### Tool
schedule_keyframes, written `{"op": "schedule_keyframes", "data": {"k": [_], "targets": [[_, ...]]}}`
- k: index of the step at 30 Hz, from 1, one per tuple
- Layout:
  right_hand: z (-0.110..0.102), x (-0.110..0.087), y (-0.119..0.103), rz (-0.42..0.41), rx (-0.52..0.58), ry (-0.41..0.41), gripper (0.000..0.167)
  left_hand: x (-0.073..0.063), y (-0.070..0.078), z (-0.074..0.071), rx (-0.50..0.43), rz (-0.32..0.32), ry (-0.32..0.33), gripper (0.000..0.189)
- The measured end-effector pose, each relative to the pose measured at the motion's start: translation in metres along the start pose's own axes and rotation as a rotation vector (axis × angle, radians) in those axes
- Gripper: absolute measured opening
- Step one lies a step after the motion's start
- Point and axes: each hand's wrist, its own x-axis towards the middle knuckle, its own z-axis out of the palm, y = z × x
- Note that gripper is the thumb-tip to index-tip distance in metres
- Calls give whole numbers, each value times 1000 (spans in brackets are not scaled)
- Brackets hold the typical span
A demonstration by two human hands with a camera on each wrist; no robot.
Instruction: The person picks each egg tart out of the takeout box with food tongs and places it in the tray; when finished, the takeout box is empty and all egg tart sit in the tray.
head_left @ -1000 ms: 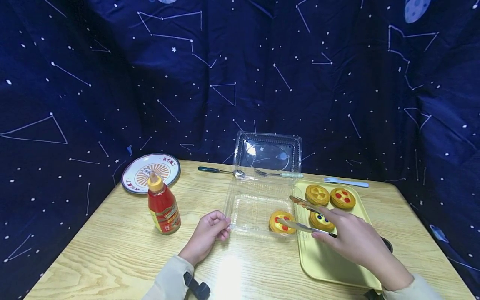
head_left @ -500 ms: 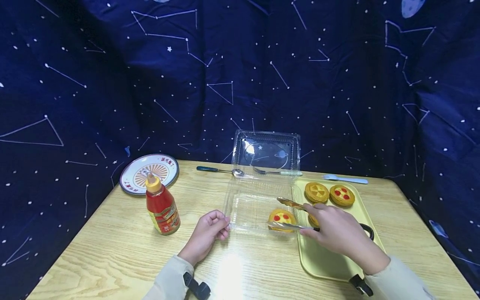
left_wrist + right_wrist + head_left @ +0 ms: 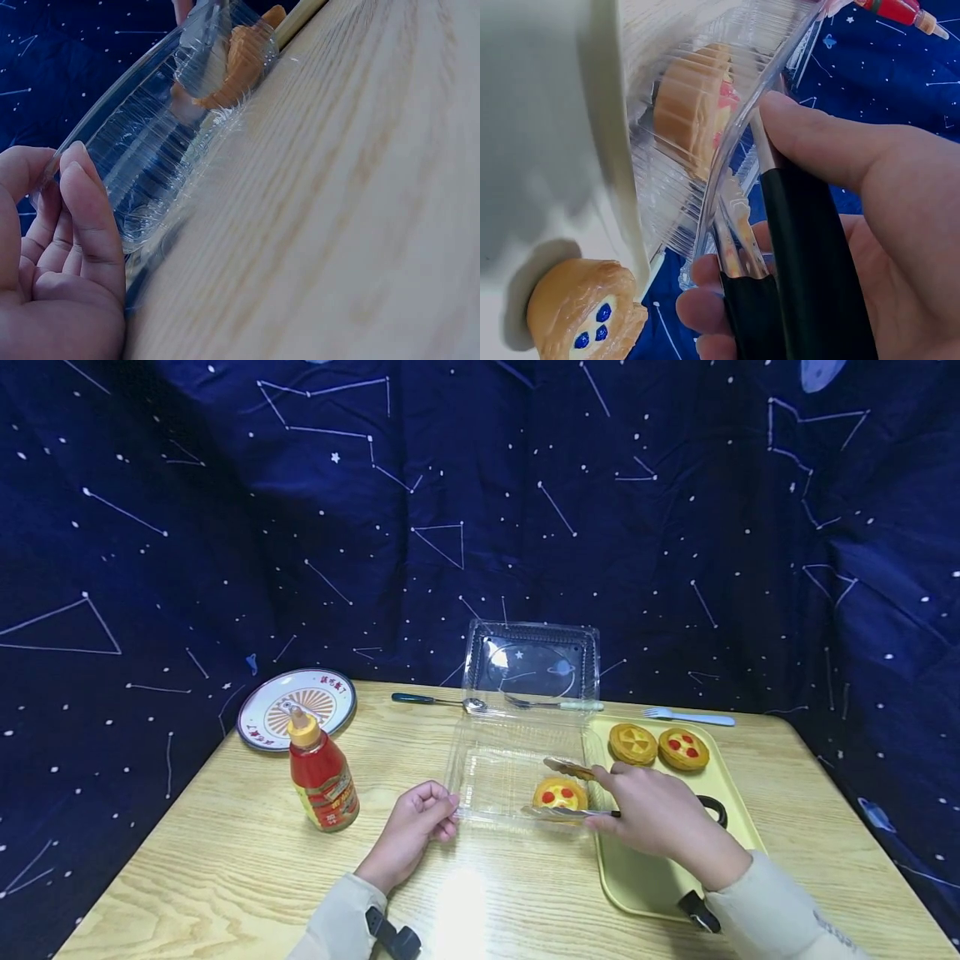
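Observation:
In the head view my left hand (image 3: 412, 833) pinches the near left corner of an open clear plastic clamshell box (image 3: 487, 777); the left wrist view shows thumb and fingers on its rim. My right hand (image 3: 663, 810) holds metal tongs (image 3: 802, 247) by their black handles. The parted tong arms stand on either side of a tart with red spots (image 3: 560, 793) at the box's right end. Whether they touch it I cannot tell. A tart with blue dots (image 3: 592, 319) sits on the tray, hidden by my right hand in the head view.
The yellow tray (image 3: 637, 881) lies right of the box, bearing a plain-topped tart (image 3: 632, 743) and another red-spotted tart (image 3: 683, 749). A blue fork (image 3: 690, 717), spoon (image 3: 438, 700) and pale-handled fork (image 3: 577, 705) lie behind. Left stand a red sauce bottle (image 3: 326, 781) and plate (image 3: 273, 739).
My right hand has moved left with the tongs, so their tips reach farther over the box and past the red-spotted tart. It now covers the blue-dotted tart. My left hand has stayed put.

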Motion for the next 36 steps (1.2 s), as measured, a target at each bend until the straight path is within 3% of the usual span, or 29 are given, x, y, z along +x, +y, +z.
{"op": "schedule_keyframes", "data": {"k": [9,26,36], "targets": [[-1,5,-2,10,23,-45,67,-2,0,-1,-5,5,-8,12],[8,5,6,1,31,50,60,1,-2,-2,-11,2,-5,12],[-3,5,8,29,32,-18,70,0,-1,-1,-19,11,-10,12]]}}
